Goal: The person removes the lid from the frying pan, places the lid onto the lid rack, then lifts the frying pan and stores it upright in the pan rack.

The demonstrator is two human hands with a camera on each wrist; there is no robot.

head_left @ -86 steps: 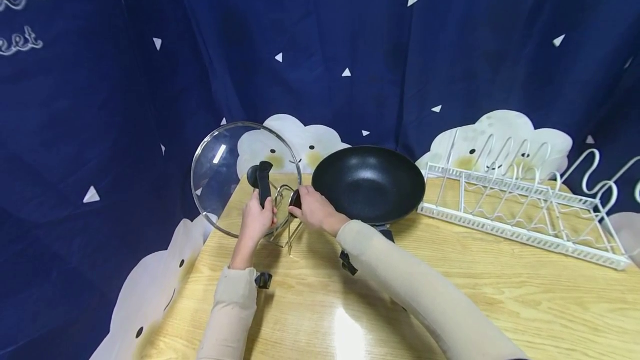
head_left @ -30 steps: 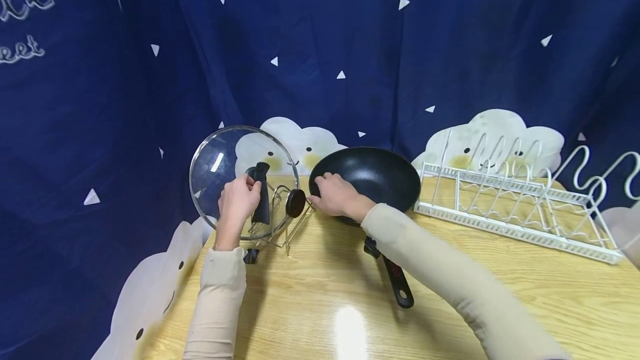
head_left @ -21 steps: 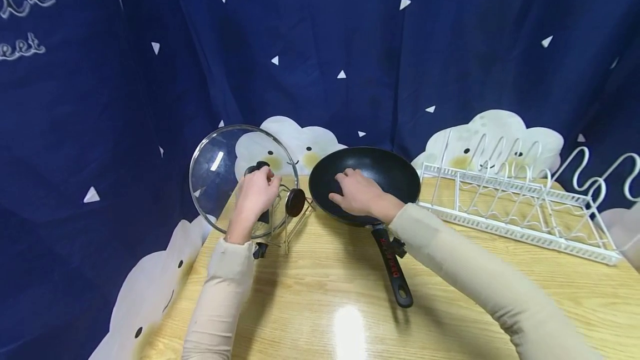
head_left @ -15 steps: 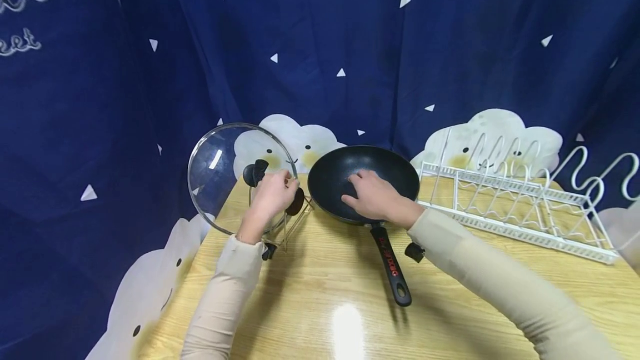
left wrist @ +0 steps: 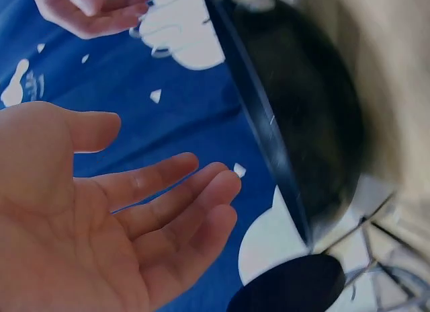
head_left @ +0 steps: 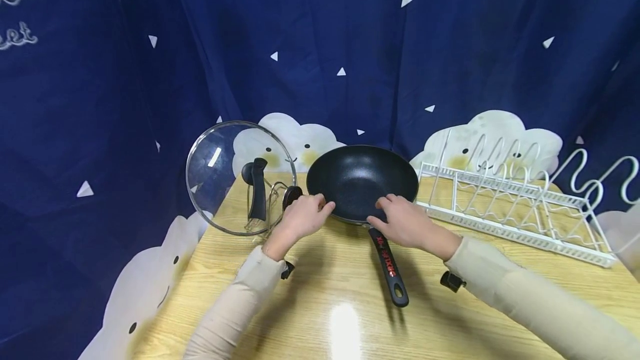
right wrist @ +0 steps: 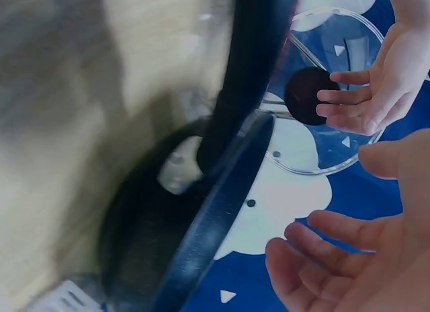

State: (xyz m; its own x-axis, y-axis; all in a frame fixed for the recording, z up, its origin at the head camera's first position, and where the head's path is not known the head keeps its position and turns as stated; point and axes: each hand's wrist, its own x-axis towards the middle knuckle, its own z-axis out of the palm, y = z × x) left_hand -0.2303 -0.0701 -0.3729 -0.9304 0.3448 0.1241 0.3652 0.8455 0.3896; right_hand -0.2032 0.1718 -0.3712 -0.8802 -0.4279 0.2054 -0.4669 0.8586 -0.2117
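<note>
left hand [head_left: 303,215] and right hand [head_left: 406,223] loosely spread, round black pan [head_left: 361,179], clear glass lid [head_left: 226,181]

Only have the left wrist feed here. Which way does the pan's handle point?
Observer: Head view shows the handle of the pan pointing back toward the person.
Operator: Anything tall left of it?
Observer: Yes, a round glass lid, standing up rather than lying flat; the head view shows it best.
Operator: Is the right hand holding something?
Observer: No, the right wrist view shows its palm side with nothing in it.
</note>
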